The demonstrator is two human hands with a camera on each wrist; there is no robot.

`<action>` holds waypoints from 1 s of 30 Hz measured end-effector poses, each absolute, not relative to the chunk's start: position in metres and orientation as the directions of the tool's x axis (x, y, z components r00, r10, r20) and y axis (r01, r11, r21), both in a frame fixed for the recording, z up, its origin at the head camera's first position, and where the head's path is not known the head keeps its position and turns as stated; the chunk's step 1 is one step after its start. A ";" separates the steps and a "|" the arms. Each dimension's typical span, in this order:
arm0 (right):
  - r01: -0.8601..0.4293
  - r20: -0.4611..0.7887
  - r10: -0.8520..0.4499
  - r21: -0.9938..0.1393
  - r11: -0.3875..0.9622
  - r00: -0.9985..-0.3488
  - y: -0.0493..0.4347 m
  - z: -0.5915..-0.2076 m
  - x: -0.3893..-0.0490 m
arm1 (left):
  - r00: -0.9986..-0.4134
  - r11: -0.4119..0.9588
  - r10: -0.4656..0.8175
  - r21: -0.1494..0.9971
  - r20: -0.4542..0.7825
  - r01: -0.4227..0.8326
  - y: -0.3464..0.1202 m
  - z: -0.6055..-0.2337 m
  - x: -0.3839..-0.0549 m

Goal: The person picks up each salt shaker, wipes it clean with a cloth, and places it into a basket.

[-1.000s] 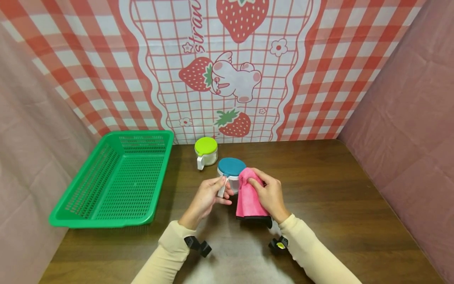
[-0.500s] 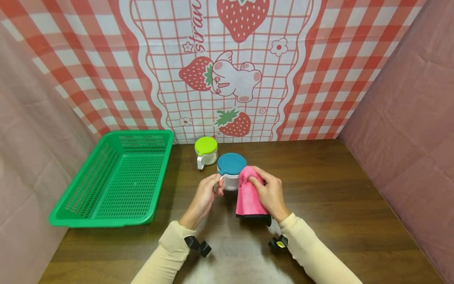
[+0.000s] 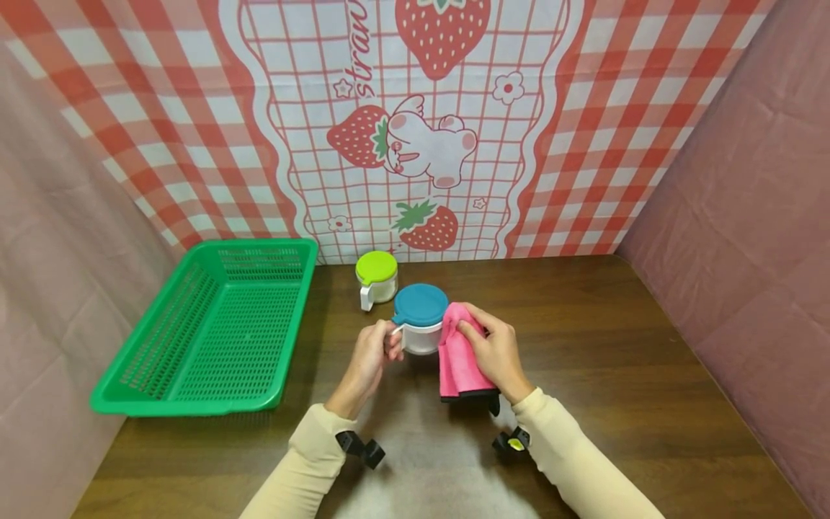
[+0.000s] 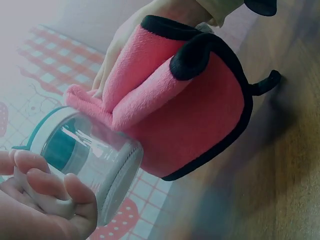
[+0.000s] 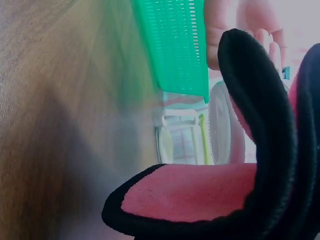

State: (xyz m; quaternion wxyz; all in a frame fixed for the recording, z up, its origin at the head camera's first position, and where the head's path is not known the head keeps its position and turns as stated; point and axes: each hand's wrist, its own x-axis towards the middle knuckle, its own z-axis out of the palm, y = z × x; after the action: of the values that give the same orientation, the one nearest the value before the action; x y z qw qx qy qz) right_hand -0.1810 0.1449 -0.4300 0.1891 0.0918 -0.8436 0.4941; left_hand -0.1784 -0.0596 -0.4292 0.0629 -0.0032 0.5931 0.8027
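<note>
My left hand grips the white handle of a clear jar with a blue lid. The fingers curl round that handle, and the jar is held up over the table. A pink cloth with black edging is pinched between the thumb and fingers of my right hand. Its upper part lies against the right side of the jar, while the folded lower end hangs down, with a small black loop at the edge. In the right wrist view the cloth hides much of the jar.
A second, smaller jar with a lime-green lid stands behind on the wooden table, its handle facing forward. To the left sits a green perforated basket. A red-and-white checked strawberry backdrop rises at the table's back edge.
The left hand has shifted slightly left and now curls round the jar's handle. The jar has turned so that its handle points left; the cloth has moved a little right.
</note>
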 end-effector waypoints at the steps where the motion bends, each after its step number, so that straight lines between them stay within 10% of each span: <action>1: -0.333 0.397 0.028 -0.805 0.490 -0.917 0.146 -0.430 -0.181 | -0.992 -0.290 0.099 0.951 -0.083 -0.108 -0.060 -0.430 -0.178; 30: -0.349 0.400 0.004 -0.805 0.479 -0.916 0.141 -0.429 -0.174 | -0.995 -0.327 0.038 0.939 -0.095 -0.102 -0.059 -0.431 -0.179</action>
State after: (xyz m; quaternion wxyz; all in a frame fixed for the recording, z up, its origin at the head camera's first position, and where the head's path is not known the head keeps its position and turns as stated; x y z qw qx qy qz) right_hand -0.1736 0.1409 -0.4287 0.1768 0.1025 -0.8416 0.4999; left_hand -0.1787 -0.0587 -0.4306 0.0432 -0.0275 0.5784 0.8142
